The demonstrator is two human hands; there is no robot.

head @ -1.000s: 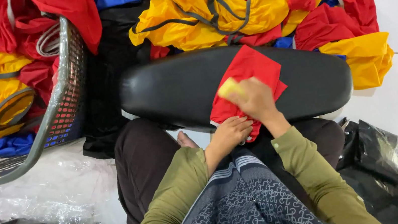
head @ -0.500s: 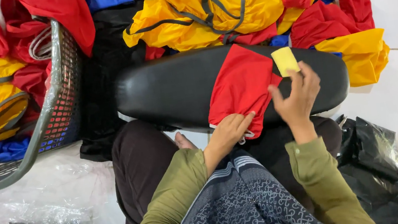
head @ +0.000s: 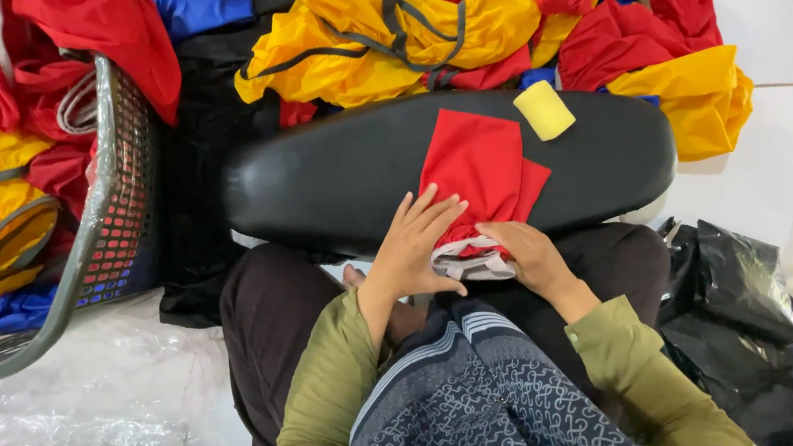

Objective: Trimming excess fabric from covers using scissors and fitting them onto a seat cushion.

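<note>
We see a red cloth on a black cushion, with a pale yellow sponge beside it. Our sleeves are olive green, our scarf navy with white curls. The basket is grey-green; the clothes pile is yellow, red and blue.

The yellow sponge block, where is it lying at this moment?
In the head view, the yellow sponge block lies on the black padded board, near its far right edge, just beside the folded red cloth and apart from both hands.
</note>
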